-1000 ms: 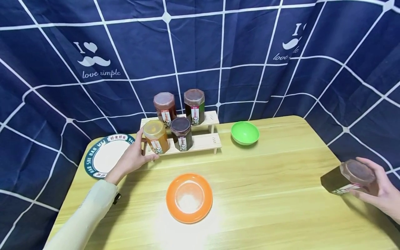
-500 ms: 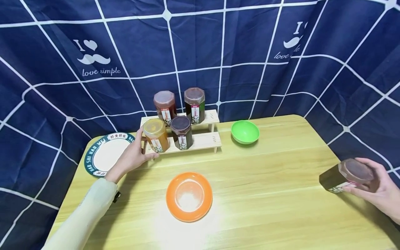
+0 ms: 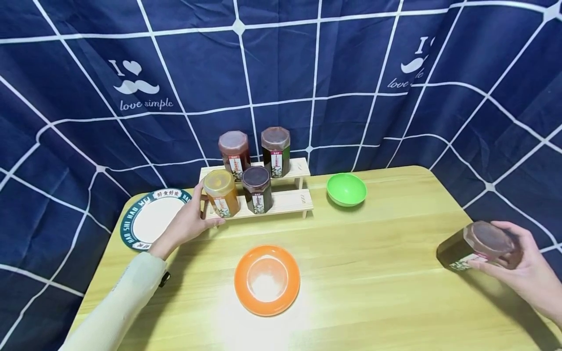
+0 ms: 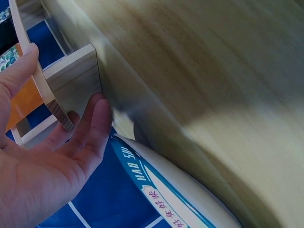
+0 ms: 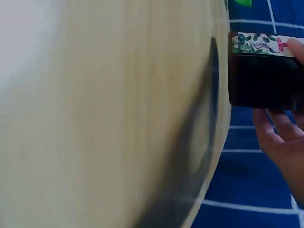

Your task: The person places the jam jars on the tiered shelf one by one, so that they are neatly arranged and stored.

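Observation:
At the right of the head view, my right hand [image 3: 529, 275] holds a dark octagonal jar [image 3: 461, 246] by its upper part, tilted above the table. The right wrist view shows this jar [image 5: 266, 80] with fingers below it and its floral label upward. My left hand [image 3: 186, 222] grips the left end of a two-step wooden rack [image 3: 291, 199]; in the left wrist view the thumb lies on the plank's edge and the fingers reach behind the end leg [image 4: 76, 76]. On the lower step stand a yellow jar [image 3: 222, 195] and a dark jar [image 3: 257, 191], close to that hand.
On the upper step are a reddish jar [image 3: 234, 153] and another dark jar [image 3: 276, 151]. A green bowl [image 3: 346, 189] stands right of the rack, an orange plate [image 3: 243, 280] in front. A white plate with a teal rim [image 3: 127, 229] lies left, partly behind my left arm.
My right hand has moved slightly left with the dark jar. The left hand stays at the rack's end, and the rack and its jars keep their places.

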`<state>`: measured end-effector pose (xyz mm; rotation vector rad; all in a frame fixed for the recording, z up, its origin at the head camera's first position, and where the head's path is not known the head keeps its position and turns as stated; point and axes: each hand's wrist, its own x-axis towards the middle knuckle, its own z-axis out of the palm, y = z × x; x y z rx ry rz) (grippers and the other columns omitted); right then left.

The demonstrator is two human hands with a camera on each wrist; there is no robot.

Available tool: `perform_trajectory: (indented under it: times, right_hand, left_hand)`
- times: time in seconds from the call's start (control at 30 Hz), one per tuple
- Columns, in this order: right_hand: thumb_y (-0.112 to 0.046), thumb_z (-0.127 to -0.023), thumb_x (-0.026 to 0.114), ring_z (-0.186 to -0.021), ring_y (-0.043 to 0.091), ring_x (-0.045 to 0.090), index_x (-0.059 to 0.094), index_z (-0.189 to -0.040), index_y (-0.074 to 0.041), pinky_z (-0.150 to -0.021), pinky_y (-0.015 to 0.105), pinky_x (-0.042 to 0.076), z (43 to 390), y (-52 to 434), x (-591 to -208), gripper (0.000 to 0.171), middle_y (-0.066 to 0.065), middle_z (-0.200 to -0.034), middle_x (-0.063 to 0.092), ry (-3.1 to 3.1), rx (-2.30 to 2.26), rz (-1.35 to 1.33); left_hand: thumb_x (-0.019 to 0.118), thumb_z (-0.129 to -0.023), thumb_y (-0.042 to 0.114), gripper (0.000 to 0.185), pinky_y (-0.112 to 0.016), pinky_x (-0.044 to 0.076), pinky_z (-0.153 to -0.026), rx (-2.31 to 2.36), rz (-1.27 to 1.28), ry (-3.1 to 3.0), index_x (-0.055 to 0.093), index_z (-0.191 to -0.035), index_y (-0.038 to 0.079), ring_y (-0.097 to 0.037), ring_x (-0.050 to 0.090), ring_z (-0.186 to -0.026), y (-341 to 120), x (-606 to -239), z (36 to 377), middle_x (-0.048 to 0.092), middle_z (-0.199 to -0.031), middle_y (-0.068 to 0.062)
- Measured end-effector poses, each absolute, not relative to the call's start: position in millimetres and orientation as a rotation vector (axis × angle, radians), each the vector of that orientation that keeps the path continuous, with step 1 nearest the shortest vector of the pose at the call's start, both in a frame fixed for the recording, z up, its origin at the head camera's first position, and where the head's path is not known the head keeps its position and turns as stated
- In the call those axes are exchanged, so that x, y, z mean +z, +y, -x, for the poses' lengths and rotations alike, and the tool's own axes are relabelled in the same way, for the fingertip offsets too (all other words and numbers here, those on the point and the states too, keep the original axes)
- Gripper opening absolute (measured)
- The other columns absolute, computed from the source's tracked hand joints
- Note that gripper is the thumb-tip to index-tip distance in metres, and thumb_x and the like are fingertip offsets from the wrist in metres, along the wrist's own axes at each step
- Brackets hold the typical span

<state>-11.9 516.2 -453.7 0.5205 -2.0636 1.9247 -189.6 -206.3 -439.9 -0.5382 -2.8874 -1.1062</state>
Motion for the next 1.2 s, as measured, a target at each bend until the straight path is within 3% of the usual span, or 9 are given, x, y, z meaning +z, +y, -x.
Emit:
perform_trajectory:
  times: [0.2, 0.33, 0.57, 0.73, 1.03, 1.2]
  right_hand:
    - [0.049, -0.071, 0.057, -0.108, 0.012, 0.073, 0.026, -0.165, 0.004, -0.084, 0.020, 0.057, 13.8, 497.0, -435.7, 0.109, 0.008, -0.134, 0.067, -2.136, 1.855, -0.482]
    - [0.045, -0.075, 0.061, -0.108, 0.011, 0.073, 0.026, -0.166, 0.000, -0.083, 0.020, 0.057, 19.4, 478.4, -420.8, 0.107, 0.007, -0.134, 0.066, -2.196, 1.841, -0.427]
    - [0.045, -0.071, 0.066, -0.114, 0.011, 0.070, 0.028, -0.164, 0.005, -0.092, 0.018, 0.054, 38.3, 441.0, -403.6, 0.108, 0.010, -0.138, 0.064, -2.196, 1.792, -0.486]
    - [0.041, -0.072, 0.071, -0.112, 0.008, 0.070, 0.033, -0.163, 0.001, -0.094, 0.015, 0.051, 52.9, 414.6, -394.2, 0.106, 0.008, -0.134, 0.065, -2.248, 1.705, -0.481]
    - [0.034, -0.073, 0.079, -0.110, 0.008, 0.070, 0.037, -0.162, -0.003, -0.094, 0.016, 0.052, 83.5, 368.5, -385.3, 0.105, 0.000, -0.132, 0.070, -2.363, 1.529, -0.518]
    - [0.027, -0.073, 0.086, -0.110, 0.008, 0.069, 0.038, -0.162, -0.006, -0.095, 0.015, 0.051, 100.2, 343.6, -381.5, 0.106, -0.006, -0.133, 0.069, -2.435, 1.408, -0.540]
  left_hand:
    - [0.095, -0.090, 0.025, 0.125, -0.057, 0.051, -0.083, -1.077, 0.526, -2.906, 0.002, -0.174, 0.011, -0.036, 0.063, -0.087, -205.8, -440.2, 190.4, 0.061, -0.139, -0.033]
    - [0.095, -0.090, 0.025, 0.126, -0.058, 0.050, -0.085, -1.074, 0.517, -2.910, 0.002, -0.174, 0.011, -0.038, 0.063, -0.092, -207.2, -440.0, 189.7, 0.060, -0.142, -0.033]
    - [0.095, -0.089, 0.024, 0.125, -0.054, 0.050, -0.080, -1.076, 0.539, -2.892, 0.004, -0.173, 0.011, -0.035, 0.063, -0.086, -206.8, -438.8, 188.9, 0.062, -0.138, -0.032]
    - [0.095, -0.089, 0.023, 0.123, -0.051, 0.049, -0.076, -1.091, 0.543, -2.883, 0.006, -0.173, 0.012, -0.031, 0.061, -0.079, -204.2, -437.8, 188.5, 0.063, -0.135, -0.031]
    - [0.096, -0.089, 0.021, 0.121, -0.054, 0.052, -0.081, -1.106, 0.549, -2.872, 0.009, -0.172, 0.012, -0.036, 0.066, -0.095, -204.3, -436.9, 188.3, 0.063, -0.139, -0.032]
    - [0.096, -0.089, 0.023, 0.121, -0.050, 0.051, -0.076, -1.082, 0.536, -2.885, 0.009, -0.172, 0.013, -0.031, 0.065, -0.082, -204.6, -437.5, 189.5, 0.064, -0.137, -0.032]
